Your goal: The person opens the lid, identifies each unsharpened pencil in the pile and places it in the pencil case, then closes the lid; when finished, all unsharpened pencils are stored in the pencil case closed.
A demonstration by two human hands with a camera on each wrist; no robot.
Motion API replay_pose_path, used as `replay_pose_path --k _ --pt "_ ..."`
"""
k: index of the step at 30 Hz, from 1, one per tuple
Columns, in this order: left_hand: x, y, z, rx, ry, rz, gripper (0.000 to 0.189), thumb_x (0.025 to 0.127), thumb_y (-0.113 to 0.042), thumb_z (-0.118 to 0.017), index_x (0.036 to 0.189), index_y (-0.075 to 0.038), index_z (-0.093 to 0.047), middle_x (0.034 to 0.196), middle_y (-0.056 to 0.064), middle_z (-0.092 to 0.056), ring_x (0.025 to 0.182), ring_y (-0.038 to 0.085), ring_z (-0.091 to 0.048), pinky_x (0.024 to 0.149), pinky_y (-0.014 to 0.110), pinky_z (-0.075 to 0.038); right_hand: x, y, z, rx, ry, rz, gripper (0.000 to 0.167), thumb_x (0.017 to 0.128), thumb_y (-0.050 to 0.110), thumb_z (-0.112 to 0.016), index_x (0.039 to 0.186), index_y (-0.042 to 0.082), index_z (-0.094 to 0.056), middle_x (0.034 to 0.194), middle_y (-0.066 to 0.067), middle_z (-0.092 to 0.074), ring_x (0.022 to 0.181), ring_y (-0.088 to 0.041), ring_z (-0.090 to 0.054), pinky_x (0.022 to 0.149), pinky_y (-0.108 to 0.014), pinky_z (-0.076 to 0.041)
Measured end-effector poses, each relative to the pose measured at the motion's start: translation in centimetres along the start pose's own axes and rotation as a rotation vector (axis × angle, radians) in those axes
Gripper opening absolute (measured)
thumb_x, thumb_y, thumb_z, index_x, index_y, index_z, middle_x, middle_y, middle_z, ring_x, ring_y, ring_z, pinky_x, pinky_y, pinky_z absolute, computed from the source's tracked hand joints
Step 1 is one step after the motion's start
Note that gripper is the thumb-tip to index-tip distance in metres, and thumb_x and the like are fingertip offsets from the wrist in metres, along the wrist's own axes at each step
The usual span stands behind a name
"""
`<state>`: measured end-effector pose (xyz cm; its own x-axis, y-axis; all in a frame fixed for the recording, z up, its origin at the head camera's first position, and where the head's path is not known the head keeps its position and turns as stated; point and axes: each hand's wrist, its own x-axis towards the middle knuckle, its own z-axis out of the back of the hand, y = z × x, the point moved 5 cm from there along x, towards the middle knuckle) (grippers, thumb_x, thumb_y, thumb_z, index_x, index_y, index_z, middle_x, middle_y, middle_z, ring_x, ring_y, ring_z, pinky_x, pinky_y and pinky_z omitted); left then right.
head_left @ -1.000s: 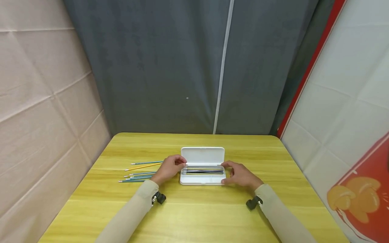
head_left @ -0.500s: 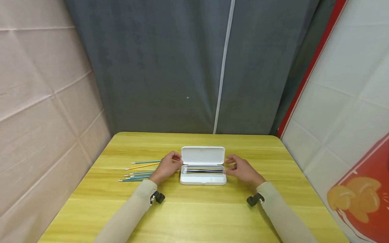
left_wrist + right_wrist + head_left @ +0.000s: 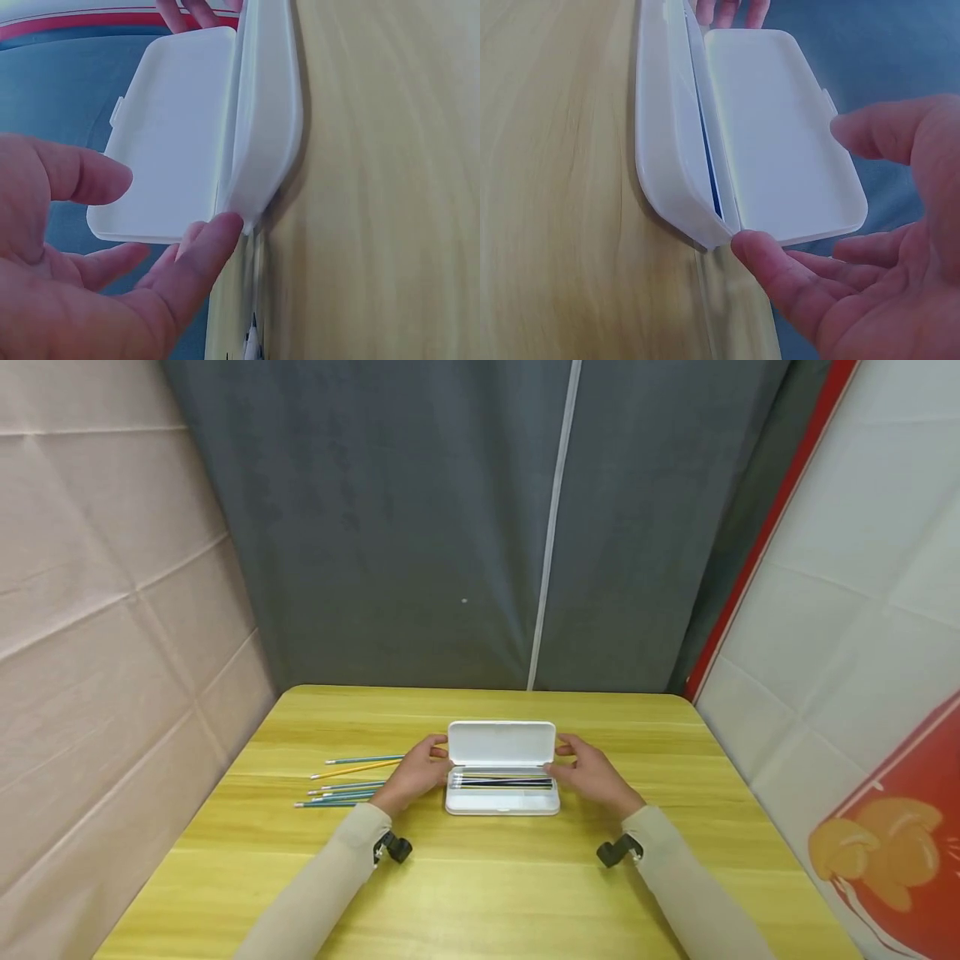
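Observation:
A white pencil case (image 3: 502,804) lies on the table with its lid (image 3: 501,743) raised at the back. Several pencils (image 3: 502,782) rest in its rear compartment. My left hand (image 3: 414,775) is at the case's left end, fingers spread around the side of the lid; in the left wrist view one fingertip (image 3: 229,223) meets the hinge corner. At the right end, my right hand (image 3: 596,777) has a similar spread, and a fingertip (image 3: 748,244) is at the hinge corner in the right wrist view. Neither hand visibly grips the lid.
Several loose pencils (image 3: 341,795), teal and yellow, lie left of the case, partly hidden by the left hand and forearm. The yellow wooden table (image 3: 487,893) ends at a grey curtain (image 3: 390,568). Pale cloth walls stand on both sides.
The right hand has come off the case's right end and shifted back to beside the lid. The left hand moved slightly away, then closer again. Case and pencils look unmoved.

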<state>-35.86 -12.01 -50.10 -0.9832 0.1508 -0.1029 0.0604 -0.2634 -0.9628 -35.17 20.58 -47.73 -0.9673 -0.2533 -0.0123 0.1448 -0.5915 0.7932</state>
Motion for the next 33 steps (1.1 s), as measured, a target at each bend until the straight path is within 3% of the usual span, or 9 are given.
replay_pose_path --k 12,19,27,33 --pt "-0.2 0.1 -0.6 -0.093 0.043 0.059 0.057 0.104 -0.009 -0.063 0.157 -0.002 -0.042 0.136 0.025 -0.057 0.116 0.033 -0.066 0.095 0.045 -0.061 0.5 -0.8 -0.5 0.036 -0.048 -0.005 0.066 0.099 0.034 -0.074 0.152 0.002 -0.051 0.134 -0.021 -0.069 0.121 -0.036 -0.068 0.093 -0.044 -0.06" --pt "-0.5 0.2 -0.4 -0.127 0.051 0.051 0.055 0.107 -0.015 -0.062 0.157 -0.003 -0.041 0.141 0.026 -0.056 0.122 0.035 -0.066 0.101 0.046 -0.059 0.3 -0.7 -0.4 0.133 -0.03 -0.04 0.072 0.098 0.035 -0.076 0.157 0.01 -0.044 0.139 -0.02 -0.065 0.124 -0.034 -0.066 0.095 -0.041 -0.061" --pt "-1.3 0.3 -0.6 -0.253 0.074 0.04 0.059 0.109 -0.029 -0.062 0.155 -0.001 -0.04 0.145 0.027 -0.052 0.134 0.041 -0.06 0.111 0.05 -0.053 -0.1 -0.8 -0.4 0.219 0.004 -0.036 0.069 0.098 0.034 -0.076 0.155 0.012 -0.045 0.145 -0.02 -0.06 0.132 -0.035 -0.061 0.096 -0.04 -0.062" --pt "-1.6 0.5 -0.6 -0.282 0.068 0.024 0.061 0.109 -0.045 -0.059 0.146 0.001 -0.046 0.152 0.029 -0.048 0.141 0.046 -0.054 0.113 0.051 -0.05 -0.5 -1.1 -0.4 0.263 0.007 -0.006 0.054 0.105 0.041 -0.067 0.143 0.007 -0.049 0.14 -0.024 -0.063 0.124 -0.037 -0.068 0.093 -0.04 -0.063"
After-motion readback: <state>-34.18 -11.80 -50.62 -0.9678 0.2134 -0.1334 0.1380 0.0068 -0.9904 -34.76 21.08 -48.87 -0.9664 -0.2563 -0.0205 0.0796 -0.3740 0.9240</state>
